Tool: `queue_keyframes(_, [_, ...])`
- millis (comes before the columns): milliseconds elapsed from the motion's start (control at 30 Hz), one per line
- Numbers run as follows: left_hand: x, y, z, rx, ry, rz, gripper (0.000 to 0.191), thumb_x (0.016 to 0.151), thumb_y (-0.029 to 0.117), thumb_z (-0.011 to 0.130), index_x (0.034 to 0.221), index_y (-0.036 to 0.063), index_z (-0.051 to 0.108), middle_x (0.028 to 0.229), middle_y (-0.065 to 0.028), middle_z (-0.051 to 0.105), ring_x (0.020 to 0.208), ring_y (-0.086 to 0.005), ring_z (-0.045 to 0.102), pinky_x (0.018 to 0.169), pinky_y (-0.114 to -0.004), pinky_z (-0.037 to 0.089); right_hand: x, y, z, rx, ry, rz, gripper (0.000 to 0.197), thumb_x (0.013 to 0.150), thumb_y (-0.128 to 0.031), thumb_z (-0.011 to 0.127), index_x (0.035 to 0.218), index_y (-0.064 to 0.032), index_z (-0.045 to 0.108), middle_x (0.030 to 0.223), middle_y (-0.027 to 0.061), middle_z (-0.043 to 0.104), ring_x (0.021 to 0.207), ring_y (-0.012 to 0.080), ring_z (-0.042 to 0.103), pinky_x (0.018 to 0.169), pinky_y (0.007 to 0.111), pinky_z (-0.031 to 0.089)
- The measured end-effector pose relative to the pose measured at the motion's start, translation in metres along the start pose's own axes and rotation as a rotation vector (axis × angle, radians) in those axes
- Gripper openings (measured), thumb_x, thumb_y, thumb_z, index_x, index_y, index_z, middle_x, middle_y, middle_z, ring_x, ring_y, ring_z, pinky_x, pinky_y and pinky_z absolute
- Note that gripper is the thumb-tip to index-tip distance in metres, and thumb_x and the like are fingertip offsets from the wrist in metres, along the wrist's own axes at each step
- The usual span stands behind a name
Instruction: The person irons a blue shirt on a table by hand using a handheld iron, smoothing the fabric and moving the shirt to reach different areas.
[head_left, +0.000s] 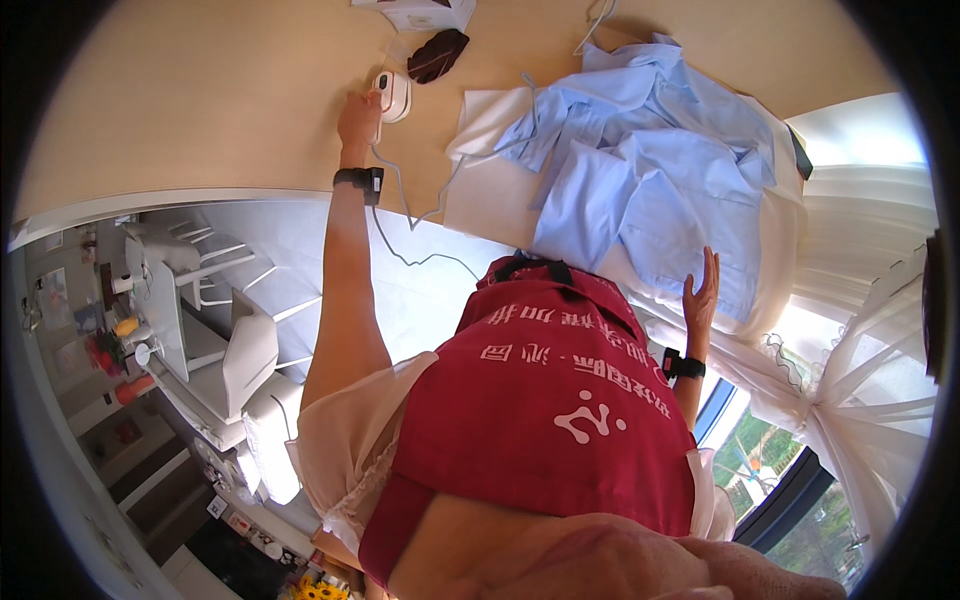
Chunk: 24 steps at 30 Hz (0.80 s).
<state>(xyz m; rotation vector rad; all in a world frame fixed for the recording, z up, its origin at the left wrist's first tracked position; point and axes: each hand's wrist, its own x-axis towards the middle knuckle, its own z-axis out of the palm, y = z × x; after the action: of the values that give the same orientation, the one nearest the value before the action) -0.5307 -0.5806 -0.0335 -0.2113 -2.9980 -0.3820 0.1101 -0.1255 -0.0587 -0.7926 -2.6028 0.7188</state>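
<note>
My left hand (360, 121) is closed around the handle of a small white handheld iron (393, 97) on the wooden tabletop (225, 97). A thin grey cord (411, 222) leaves the handle and loops across to the right. A rumpled light blue shirt (652, 172) lies spread over a white cloth-covered pad (484, 199) in front of me. My right hand (701, 294) is held up at the shirt's lower right edge, fingers extended and thumb apart, with nothing in it. Whether it touches the fabric, I cannot tell.
A dark brown folded cloth item (437, 57) and a white box (431, 13) lie beyond the iron. Another cable (596, 28) runs near the shirt's far end. Sheer white curtains (855, 217) hang close on the right. Behind me on the left stand white chairs (238, 352).
</note>
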Motion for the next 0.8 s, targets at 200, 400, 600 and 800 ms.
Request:
queue_keyframes(200, [0.019, 0.121, 0.035, -0.285, 0.125, 0.668, 0.049, 0.09, 0.018, 0.077, 0.136, 0.0155, 0.064, 0.122, -0.0169, 0.07, 0.113, -0.0397, 0.066, 0.095, -0.049, 0.055, 0.0, -0.001, -0.003, -0.033, -0.005, 0.023, 0.072, 0.088, 0.006, 0.058, 0.157, -0.0052, 0.045, 0.16, 0.0163, 0.05, 0.155, 0.0407, 0.036, 0.126, 0.05, 0.032])
queue_keyframes(400, [0.047, 0.137, 0.115, 0.002, 0.07, 0.503, 0.056, 0.087, 0.018, 0.079, 0.14, 0.0193, 0.061, 0.125, -0.02, 0.065, 0.115, -0.0424, 0.064, 0.096, -0.052, 0.055, -0.001, -0.007, -0.006, -0.054, -0.003, 0.04, 0.071, 0.088, 0.006, 0.057, 0.157, -0.0048, 0.045, 0.16, 0.0163, 0.05, 0.155, 0.041, 0.036, 0.126, 0.05, 0.032])
queue_keyframes(600, [0.033, 0.168, 0.139, -0.356, -0.055, 0.487, 0.046, 0.08, 0.004, 0.077, 0.123, 0.0149, 0.065, 0.119, -0.0183, 0.067, 0.112, -0.0434, 0.065, 0.093, -0.05, 0.055, -0.026, 0.003, -0.005, -0.084, 0.012, 0.118, 0.07, 0.087, 0.007, 0.059, 0.155, -0.0035, 0.047, 0.156, 0.0185, 0.053, 0.152, 0.041, 0.04, 0.124, 0.05, 0.036])
queue_keyframes(800, [0.008, 0.201, 0.082, -0.661, -0.158, 0.646, 0.052, 0.084, 0.012, 0.08, 0.134, 0.0147, 0.066, 0.123, -0.0173, 0.069, 0.12, -0.0397, 0.063, 0.104, -0.045, 0.052, -0.003, 0.002, 0.005, -0.091, 0.011, 0.002, 0.067, 0.089, 0.009, 0.056, 0.154, -0.0027, 0.048, 0.154, 0.019, 0.055, 0.149, 0.0415, 0.044, 0.122, 0.05, 0.039])
